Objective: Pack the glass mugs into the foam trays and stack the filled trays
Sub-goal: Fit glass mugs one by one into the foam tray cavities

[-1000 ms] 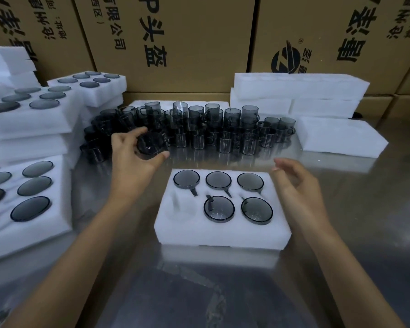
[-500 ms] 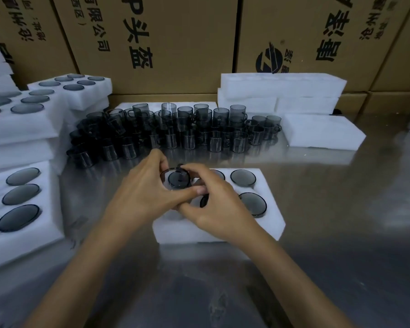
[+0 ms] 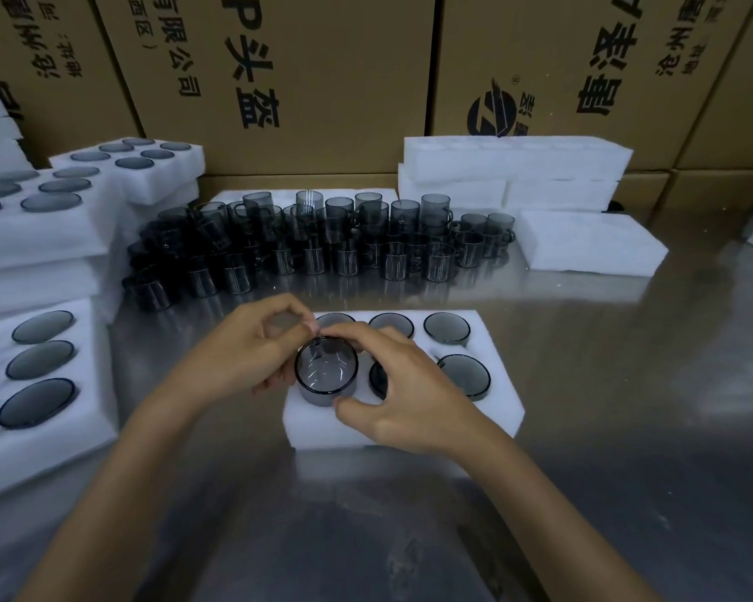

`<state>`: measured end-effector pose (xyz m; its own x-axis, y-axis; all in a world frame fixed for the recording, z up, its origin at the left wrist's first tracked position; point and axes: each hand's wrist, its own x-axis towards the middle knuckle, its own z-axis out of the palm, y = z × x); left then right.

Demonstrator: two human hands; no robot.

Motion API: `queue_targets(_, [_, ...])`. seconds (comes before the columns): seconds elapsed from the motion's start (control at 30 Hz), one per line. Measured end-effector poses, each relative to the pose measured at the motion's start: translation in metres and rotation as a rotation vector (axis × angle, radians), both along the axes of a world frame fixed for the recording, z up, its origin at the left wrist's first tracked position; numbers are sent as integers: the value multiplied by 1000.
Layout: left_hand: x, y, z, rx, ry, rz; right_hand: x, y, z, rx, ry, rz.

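A smoky glass mug (image 3: 326, 370) sits upright, mouth up, partly lowered into the near-left pocket of a white foam tray (image 3: 409, 427) lying on the shiny metal surface (image 3: 627, 427). Both hands hold it: the left hand (image 3: 240, 354) curls round its left side, while the right hand (image 3: 403, 395) pinches it between fingers on the far rim and a thumb against the near wall. The fingertips of the two hands meet just above the far rim.

The tray's other pockets that show hold mugs, three along the far row (image 3: 446, 327) and more to the right of the held one.

Behind the tray a crowd of loose mugs (image 3: 322, 241) stands on the surface. Filled trays (image 3: 40, 384) are stacked at the left, plain foam blocks (image 3: 583, 241) lie at the right, and printed cardboard boxes (image 3: 279, 80) line the back.
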<state>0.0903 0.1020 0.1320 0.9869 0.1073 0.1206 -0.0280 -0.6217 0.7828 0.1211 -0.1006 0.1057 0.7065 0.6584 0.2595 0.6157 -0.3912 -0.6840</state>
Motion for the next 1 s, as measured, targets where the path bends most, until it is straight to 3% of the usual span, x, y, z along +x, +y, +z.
queue_targets(0.33, [2,12,-4,-170,170,-38,-1,1,-2,-13,-51,-26])
queue_targets(0.63, [7,16,-14,-150,206,-40,3,7,-5,-51,-11,-102])
queue_targets(0.77, [12,18,-19,-172,254,10,4,9,-5,-26,-116,-97])
queue_targets(1.0, [18,14,-28,-109,379,49,7,8,-8,-243,-238,-80])
